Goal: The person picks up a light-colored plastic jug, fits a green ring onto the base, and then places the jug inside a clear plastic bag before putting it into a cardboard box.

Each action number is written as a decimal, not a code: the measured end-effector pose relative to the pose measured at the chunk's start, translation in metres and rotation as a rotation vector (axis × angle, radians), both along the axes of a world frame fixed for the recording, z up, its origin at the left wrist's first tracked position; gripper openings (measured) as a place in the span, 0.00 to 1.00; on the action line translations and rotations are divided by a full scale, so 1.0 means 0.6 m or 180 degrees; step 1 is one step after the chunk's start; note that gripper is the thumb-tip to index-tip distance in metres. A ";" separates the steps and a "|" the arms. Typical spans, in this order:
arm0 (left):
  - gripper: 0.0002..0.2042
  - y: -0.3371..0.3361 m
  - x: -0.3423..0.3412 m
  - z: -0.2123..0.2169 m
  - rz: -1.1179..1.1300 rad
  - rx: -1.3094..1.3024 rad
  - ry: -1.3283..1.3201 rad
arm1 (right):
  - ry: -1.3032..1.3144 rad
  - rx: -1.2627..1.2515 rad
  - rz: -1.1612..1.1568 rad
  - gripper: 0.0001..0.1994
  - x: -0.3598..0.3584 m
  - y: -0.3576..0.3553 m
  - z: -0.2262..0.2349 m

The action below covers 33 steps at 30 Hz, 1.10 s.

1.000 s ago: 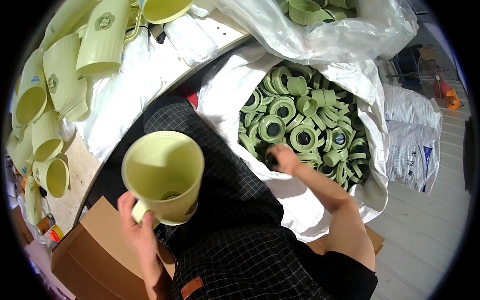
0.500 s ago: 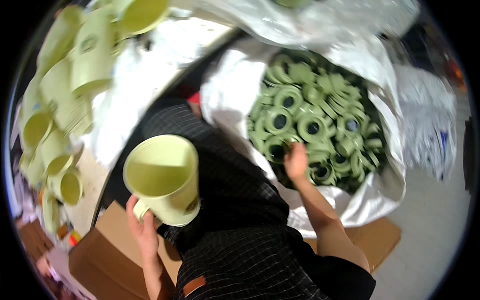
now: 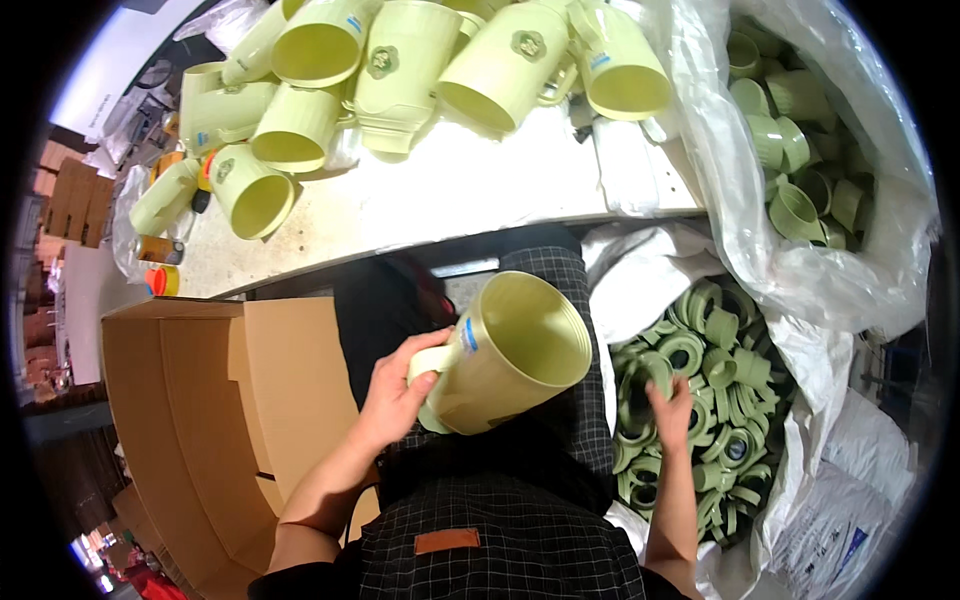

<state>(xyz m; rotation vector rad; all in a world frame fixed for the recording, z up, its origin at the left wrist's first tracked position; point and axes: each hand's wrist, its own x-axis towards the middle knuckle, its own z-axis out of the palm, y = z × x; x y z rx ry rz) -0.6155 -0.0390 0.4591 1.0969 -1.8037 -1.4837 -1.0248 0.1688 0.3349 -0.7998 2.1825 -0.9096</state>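
Observation:
My left hand point(image 3: 398, 392) grips the handle of a pale green plastic jug point(image 3: 508, 352), held over my lap with its open mouth tilted up and to the right. My right hand point(image 3: 668, 410) reaches down into a white sack point(image 3: 640, 275) full of green ring-shaped parts point(image 3: 715, 400). Its fingers lie among the rings; whether they hold one is hidden.
Several more green jugs point(image 3: 400, 70) lie on the white table point(image 3: 450, 195) ahead. A clear bag point(image 3: 800, 260) at the right holds green cups. An open cardboard box point(image 3: 215, 420) stands to my left. A dark checked apron covers my lap.
The view has swung, so the table now lies ahead and the box at left. The jug has moved toward the centre and tilted right. My right hand stays in the sack of rings.

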 end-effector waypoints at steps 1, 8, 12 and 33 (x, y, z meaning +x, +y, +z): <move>0.26 -0.002 0.001 0.001 -0.0031 0.0003 -0.0007 | 0.0454 -0.0534 0.0100 0.18 0.030 -0.077 0.091; 0.19 -0.008 -0.003 -0.007 -0.0199 0.0101 0.0278 | 0.0819 -0.2310 0.3095 0.31 0.199 -0.293 0.284; 0.19 -0.011 0.010 -0.010 -0.0099 0.0479 0.0195 | 0.0930 -0.2453 0.3281 0.30 0.207 -0.272 0.264; 0.21 0.001 0.014 -0.025 -0.0135 0.0212 0.0258 | 0.0890 -0.2175 0.2987 0.31 0.215 -0.255 0.282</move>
